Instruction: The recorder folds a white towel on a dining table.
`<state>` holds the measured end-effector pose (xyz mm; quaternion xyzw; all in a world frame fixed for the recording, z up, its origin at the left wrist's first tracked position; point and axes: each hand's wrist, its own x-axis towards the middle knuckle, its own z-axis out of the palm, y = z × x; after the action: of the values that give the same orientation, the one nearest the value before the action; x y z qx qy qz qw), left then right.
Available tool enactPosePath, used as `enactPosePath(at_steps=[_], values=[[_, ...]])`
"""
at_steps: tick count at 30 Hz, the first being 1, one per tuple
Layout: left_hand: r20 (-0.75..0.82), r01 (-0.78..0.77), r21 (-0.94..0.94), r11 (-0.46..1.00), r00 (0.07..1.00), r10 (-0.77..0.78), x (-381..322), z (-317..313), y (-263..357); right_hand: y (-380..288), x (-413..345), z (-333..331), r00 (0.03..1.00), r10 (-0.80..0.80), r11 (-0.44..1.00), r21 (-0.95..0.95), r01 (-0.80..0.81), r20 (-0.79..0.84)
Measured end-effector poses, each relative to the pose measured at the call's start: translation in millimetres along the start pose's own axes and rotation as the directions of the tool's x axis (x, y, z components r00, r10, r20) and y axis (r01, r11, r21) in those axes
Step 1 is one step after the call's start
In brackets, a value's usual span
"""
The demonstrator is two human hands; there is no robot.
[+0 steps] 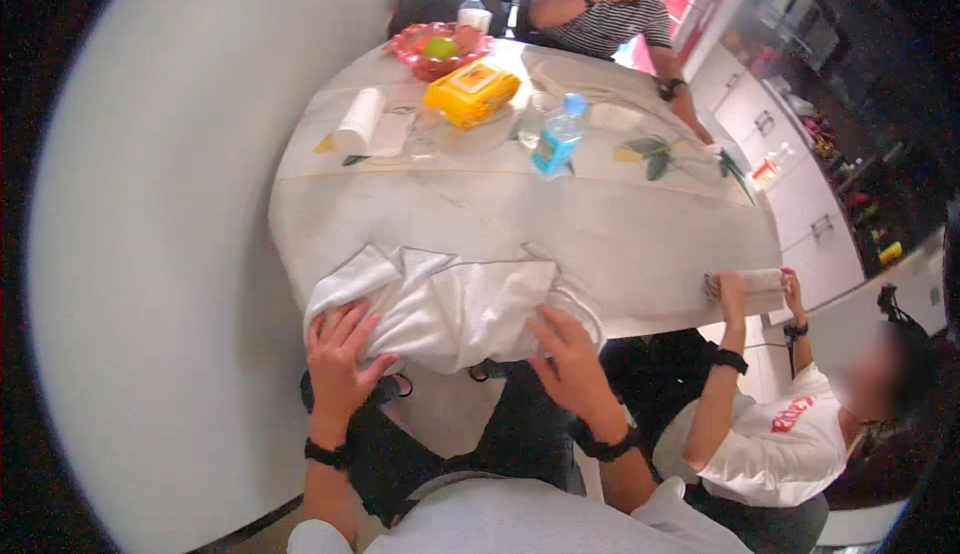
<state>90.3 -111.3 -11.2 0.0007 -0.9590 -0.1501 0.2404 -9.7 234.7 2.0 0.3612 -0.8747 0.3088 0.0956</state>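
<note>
A white cloth (465,306), creased and partly folded with a dark edge line, lies at the near edge of the round table (450,213). Its near side hangs slightly over that edge. My left hand (343,348) rests on the cloth's left end, fingers spread. On the right end lies my right hand (570,363), its fingers apart and the fingertips on the fabric. Whether either hand pinches the fabric cannot be told. Both wrists wear black bands.
Across the table are a water bottle (559,138), a yellow wipes pack (472,93), a paper roll (360,120) and a red fruit bowl (416,48). At right a seated person (780,434) holds a rolled cloth (754,282). Another person (600,10) sits opposite with a cloth (592,81).
</note>
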Motion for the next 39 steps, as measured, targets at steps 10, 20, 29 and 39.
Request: enactPosePath(at_steps=[10,20,29,39], values=[[0.197,-0.153,0.055,0.987,0.97,0.14,57.9,4.2,-4.4,50.1,72.6,15.1,1.0,0.026,0.975,-0.219,-0.022,0.015],[0.024,0.113,0.156,0.981,0.993,-0.118,57.7,35.3,10.6,39.9,8.7,1.2,0.966,0.259,0.931,-0.263,-0.254,-0.017],[-0.068,-0.103,-0.061,0.993,0.993,0.099,67.9,69.2,76.0,42.1,31.0,17.5,0.937,0.29,0.847,-0.404,-0.347,-0.196],[-0.226,-0.031,0.003,1.0,0.974,0.031,27.1,54.7,15.6,4.5,51.9,66.0,0.928,0.15,0.906,-0.328,-0.267,-0.34]])
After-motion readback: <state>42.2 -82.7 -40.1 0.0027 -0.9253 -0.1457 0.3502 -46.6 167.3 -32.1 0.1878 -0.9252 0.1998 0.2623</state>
